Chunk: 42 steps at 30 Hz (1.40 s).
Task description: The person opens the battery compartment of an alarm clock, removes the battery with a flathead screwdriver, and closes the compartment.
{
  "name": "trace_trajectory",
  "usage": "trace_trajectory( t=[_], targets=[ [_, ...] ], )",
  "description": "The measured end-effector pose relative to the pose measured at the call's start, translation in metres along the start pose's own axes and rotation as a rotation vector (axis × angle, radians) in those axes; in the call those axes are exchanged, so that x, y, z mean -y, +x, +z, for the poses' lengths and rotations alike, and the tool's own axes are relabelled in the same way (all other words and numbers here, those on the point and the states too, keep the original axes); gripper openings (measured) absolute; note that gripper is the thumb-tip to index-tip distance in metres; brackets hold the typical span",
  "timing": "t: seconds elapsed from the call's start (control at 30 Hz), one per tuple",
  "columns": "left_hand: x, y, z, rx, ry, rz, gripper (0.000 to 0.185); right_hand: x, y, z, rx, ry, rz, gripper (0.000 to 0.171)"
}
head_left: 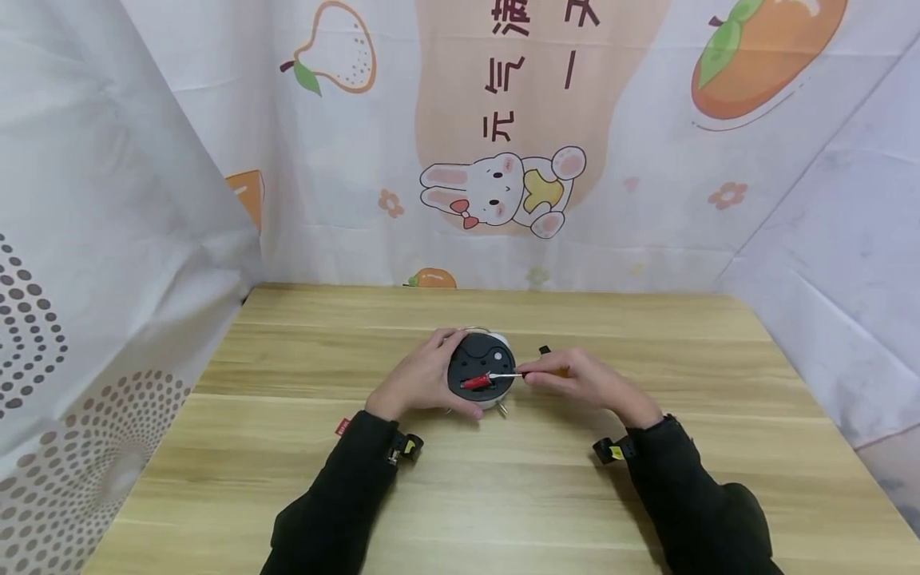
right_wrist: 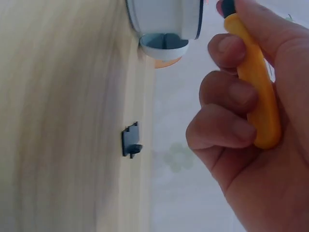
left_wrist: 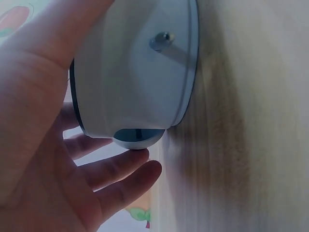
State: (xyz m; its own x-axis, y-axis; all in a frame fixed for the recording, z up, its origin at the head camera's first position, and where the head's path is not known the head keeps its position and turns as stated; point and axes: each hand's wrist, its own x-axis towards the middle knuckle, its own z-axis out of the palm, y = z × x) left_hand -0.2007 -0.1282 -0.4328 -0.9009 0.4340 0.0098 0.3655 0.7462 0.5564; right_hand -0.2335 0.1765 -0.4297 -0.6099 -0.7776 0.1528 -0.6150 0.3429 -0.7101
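Two hands are on the job. My left hand (head_left: 420,382) cups the clock (head_left: 480,371), fingers curved round its white case, holding it face-down on the table (head_left: 503,495) with the black back up. My right hand (head_left: 575,379) grips a yellow screwdriver (right_wrist: 253,92), fingers curled round the handle, its thin blade reaching into the open battery bay, where a red battery (head_left: 476,382) lies.

What could go wrong, as I judge it: the blade sits at a shallow angle, so if I lever too hard the tip may skid off the battery and jab my left thumb, or scratch the back. The clock rests on a rounded case and small legs, so a sideways push could rock or spin it out of my grip. If the battery pops free suddenly, it may roll across the table. The small black cover (right_wrist: 131,140) lies loose on the wood just beyond my right hand, and a sweep of my sleeve could knock it away.

The table is pale wood-grain laminate, smooth. White cloth hangs on three sides, printed with a rabbit (head_left: 499,190), fruit and dots.
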Motion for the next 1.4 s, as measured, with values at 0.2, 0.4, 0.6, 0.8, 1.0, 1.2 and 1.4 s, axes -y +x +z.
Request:
trace_trajectory(
  t=[0.2,0.4,0.6,0.8,1.0,1.2,1.4],
  targets=[
    [-0.005,-0.002,0.000,-0.009,-0.002,-0.027,0.130,0.005,0.000,-0.005,-0.001,-0.012,0.024,0.028],
    [-0.009,-0.003,0.002,0.007,-0.050,-0.040,0.129,0.009,-0.004,-0.009,-0.023,-0.031,0.071,0.029],
    [-0.007,-0.004,0.006,0.018,-0.064,-0.061,0.130,0.012,-0.011,-0.023,-0.129,-0.077,0.154,0.036],
    [-0.005,-0.004,0.005,0.034,-0.070,-0.056,0.131,0.003,-0.030,-0.046,-0.159,-0.176,0.361,0.037],
    [-0.006,-0.001,0.006,0.040,-0.075,-0.041,0.131,-0.015,-0.049,-0.057,-0.114,-0.250,0.503,0.033],
    [-0.007,-0.001,0.006,0.049,-0.090,-0.044,0.130,-0.028,-0.055,-0.058,-0.108,-0.285,0.552,0.033],
    [-0.007,-0.001,0.007,0.051,-0.094,-0.056,0.129,-0.033,-0.058,-0.058,-0.119,-0.293,0.600,0.035]
  ],
)
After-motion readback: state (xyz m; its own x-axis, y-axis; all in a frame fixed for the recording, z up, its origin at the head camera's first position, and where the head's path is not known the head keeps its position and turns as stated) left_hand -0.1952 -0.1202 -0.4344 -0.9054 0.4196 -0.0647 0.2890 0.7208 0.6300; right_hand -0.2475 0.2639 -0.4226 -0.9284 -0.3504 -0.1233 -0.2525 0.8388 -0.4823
